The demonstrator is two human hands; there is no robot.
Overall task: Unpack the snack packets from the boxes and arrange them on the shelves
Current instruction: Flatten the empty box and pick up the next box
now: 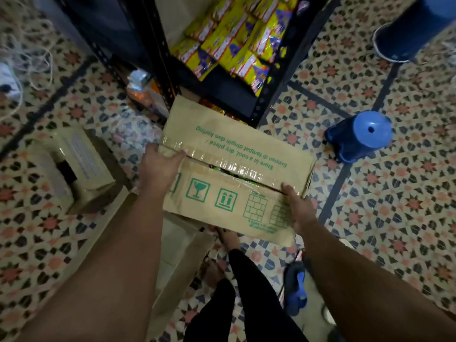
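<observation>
Left hand (161,166) and right hand (299,208) grip the taped cardboard box (237,174) by its ends; yellow snack packets (237,43) fill the far shelf (234,95), apparently stacked

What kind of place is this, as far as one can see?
Probably a small shop or its stockroom: a dark metal shelf holds rows of yellow snack packets, and taped cartons stand on the patterned tile floor.
</observation>
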